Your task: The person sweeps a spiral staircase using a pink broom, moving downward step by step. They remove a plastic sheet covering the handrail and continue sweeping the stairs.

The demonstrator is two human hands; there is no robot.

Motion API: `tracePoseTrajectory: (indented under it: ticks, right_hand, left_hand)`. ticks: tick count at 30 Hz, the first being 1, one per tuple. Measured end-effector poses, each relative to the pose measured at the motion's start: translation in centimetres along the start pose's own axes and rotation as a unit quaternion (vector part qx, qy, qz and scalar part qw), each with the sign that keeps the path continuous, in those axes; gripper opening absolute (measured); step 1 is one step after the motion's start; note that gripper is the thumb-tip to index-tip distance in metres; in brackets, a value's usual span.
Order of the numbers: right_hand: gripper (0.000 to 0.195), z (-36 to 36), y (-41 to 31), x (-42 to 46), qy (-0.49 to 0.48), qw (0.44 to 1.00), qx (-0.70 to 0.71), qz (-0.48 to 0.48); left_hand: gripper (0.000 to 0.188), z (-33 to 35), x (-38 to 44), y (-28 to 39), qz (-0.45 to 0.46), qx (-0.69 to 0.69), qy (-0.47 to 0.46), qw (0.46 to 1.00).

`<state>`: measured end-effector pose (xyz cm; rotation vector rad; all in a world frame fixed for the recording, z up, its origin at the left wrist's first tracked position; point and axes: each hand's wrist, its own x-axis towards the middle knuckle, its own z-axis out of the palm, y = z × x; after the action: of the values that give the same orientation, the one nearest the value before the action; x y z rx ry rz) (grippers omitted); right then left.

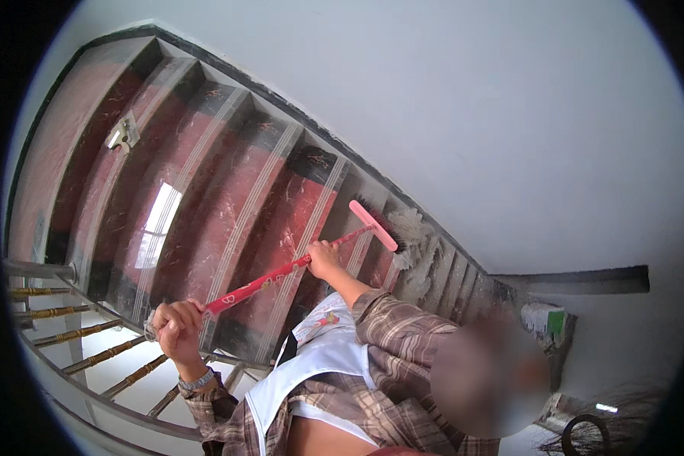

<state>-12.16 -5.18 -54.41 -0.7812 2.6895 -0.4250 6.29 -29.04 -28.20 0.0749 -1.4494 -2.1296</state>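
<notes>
My left hand (178,328), with a watch on its wrist, grips the upper end of a broom's red patterned handle (262,283). Further down the same handle, my right hand (324,259) is closed around it. The handle slants across the stairs to a pink broom head (373,225) with dark bristles. Those bristles face the wall side of a dusty step, right beside crumpled pale sheeting (407,228). Whether they touch the step is hard to tell. Red and black polished stone steps (228,199) with pale grooved strips lie before me.
A flat scraper-like tool (124,134) rests on a step at upper left. Metal railing with gold-coloured balusters (97,333) borders the stairs at lower left. A white wall (461,114) with dark skirting runs along the other side. A white and green container (544,322) stands at right.
</notes>
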Motion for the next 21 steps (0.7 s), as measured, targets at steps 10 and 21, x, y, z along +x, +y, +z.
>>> tracePoseTrajectory:
  ticks: [10, 21]
  right_hand:
    - [0.017, 6.1, -2.2, -3.3, -0.091, 0.988, 0.073, -0.097]
    - [0.019, 10.0, -2.0, -1.0, -0.028, 0.977, 0.164, -0.129]
  left_hand:
    - [0.019, 3.2, -1.1, 2.2, 0.009, 0.094, 0.014, 0.995]
    - [0.019, 2.5, 2.0, -1.5, -0.003, 0.212, 0.033, 0.977]
